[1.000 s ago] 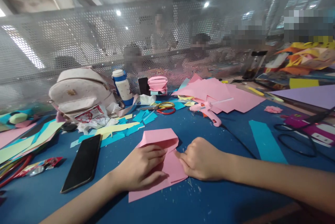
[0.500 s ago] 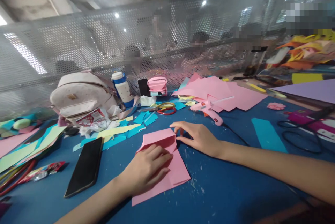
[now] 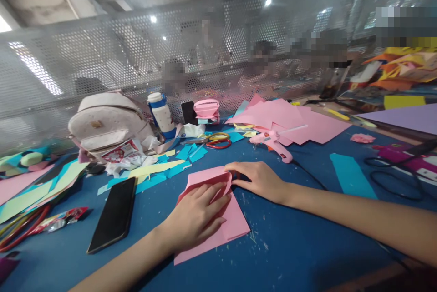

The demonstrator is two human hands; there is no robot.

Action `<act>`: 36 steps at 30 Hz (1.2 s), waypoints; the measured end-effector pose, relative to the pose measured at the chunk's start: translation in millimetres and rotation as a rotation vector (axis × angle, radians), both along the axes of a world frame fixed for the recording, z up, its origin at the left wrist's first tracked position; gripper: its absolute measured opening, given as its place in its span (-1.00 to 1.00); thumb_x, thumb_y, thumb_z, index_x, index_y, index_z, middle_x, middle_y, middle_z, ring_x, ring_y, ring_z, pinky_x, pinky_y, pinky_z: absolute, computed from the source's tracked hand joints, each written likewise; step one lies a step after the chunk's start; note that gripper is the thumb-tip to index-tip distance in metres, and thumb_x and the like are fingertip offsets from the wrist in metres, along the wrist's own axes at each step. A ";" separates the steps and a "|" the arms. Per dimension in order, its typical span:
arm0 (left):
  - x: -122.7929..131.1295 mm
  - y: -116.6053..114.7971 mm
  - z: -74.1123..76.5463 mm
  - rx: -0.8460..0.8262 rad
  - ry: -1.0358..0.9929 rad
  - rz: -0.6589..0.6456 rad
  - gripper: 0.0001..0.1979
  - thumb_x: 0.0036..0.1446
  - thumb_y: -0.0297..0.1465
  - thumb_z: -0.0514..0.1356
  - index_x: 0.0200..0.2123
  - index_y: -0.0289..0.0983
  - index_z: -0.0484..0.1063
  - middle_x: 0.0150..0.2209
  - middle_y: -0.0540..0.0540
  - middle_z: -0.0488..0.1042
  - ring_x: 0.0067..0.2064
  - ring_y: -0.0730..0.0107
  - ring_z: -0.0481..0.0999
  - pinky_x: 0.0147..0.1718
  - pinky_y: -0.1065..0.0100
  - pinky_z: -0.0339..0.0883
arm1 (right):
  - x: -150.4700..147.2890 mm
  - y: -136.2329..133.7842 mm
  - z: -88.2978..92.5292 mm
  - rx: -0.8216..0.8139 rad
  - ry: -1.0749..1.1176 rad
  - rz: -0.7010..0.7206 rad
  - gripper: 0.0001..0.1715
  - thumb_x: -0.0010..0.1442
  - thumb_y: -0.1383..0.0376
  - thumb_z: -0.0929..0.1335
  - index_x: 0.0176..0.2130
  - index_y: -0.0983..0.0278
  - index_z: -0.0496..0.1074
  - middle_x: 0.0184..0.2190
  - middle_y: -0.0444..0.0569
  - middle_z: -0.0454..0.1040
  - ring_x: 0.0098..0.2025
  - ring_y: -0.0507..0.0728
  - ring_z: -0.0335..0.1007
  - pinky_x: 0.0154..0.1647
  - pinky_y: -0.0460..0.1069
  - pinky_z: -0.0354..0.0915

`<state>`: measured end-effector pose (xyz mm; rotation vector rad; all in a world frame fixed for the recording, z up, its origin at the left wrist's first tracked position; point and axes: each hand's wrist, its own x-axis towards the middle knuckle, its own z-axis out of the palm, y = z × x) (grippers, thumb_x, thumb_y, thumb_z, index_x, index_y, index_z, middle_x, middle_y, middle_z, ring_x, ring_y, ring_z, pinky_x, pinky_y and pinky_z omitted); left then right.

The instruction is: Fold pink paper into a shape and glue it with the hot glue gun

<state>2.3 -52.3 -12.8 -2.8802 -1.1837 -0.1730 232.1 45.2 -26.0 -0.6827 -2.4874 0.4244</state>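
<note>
A folded sheet of pink paper (image 3: 232,226) lies on the blue table in front of me, its upper part raised into an open fold. My left hand (image 3: 196,214) rests flat on it with the fingers apart, the fingertips reaching into the fold. At the fold's upper right corner, my right hand (image 3: 259,180) pinches the paper edge between thumb and fingers. Beyond that hand lies a pink glue gun (image 3: 273,142), its cord running behind my right forearm.
A black phone (image 3: 114,214) lies left of my left arm. Blue and yellow paper scraps, scissors (image 3: 218,139), a white backpack (image 3: 109,121) and a bottle (image 3: 161,114) stand farther back. Pink sheets (image 3: 283,117) spread behind the glue gun. A blue strip (image 3: 351,176) lies right.
My right hand's fingertips have closed on the corner of the fold. My left fingers have slid slightly up into the fold. The whole view has shifted a little.
</note>
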 end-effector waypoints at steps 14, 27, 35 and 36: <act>5.2 2.7 -3.3 0.052 -0.292 0.181 -0.75 0.33 -0.38 0.00 -0.06 -0.25 0.42 -0.03 -0.21 0.45 -0.05 0.20 0.50 -0.15 0.18 0.46 | 6.9 -7.9 -2.0 0.434 -0.164 0.263 -0.66 0.38 0.15 0.23 -0.16 0.20 0.54 -0.37 -0.12 0.47 -0.32 0.05 0.28 -0.40 -0.03 0.05; 22.7 33.3 -20.5 0.206 -0.276 0.143 -0.76 0.25 -0.57 0.05 -0.15 -0.34 0.50 -0.21 -0.19 0.62 -0.27 0.21 0.63 -0.33 0.30 0.50 | 10.7 -6.7 -5.3 0.359 -0.191 0.261 -0.73 0.34 0.18 0.29 -0.16 0.20 0.56 -0.34 -0.12 0.48 -0.29 0.05 0.32 -0.38 -0.03 0.09; 23.7 28.9 -16.4 0.171 -0.225 0.146 -0.80 0.27 -0.52 0.01 -0.30 -0.27 0.42 -0.43 -0.07 0.53 -0.44 0.35 0.52 -0.47 0.42 0.34 | 13.1 -3.2 -4.7 0.180 -0.033 0.208 -0.78 0.31 0.20 0.33 -0.26 0.23 0.55 -0.40 -0.13 0.47 -0.31 0.04 0.36 -0.37 -0.06 0.14; 21.5 28.9 -16.5 0.165 -0.230 0.132 -0.80 0.28 -0.51 0.00 -0.31 -0.27 0.39 -0.47 -0.06 0.50 -0.49 0.37 0.48 -0.51 0.43 0.31 | 13.9 -3.1 -1.7 0.139 0.041 0.170 -0.77 0.31 0.20 0.32 -0.28 0.25 0.52 -0.39 -0.13 0.46 -0.30 0.04 0.35 -0.33 -0.07 0.18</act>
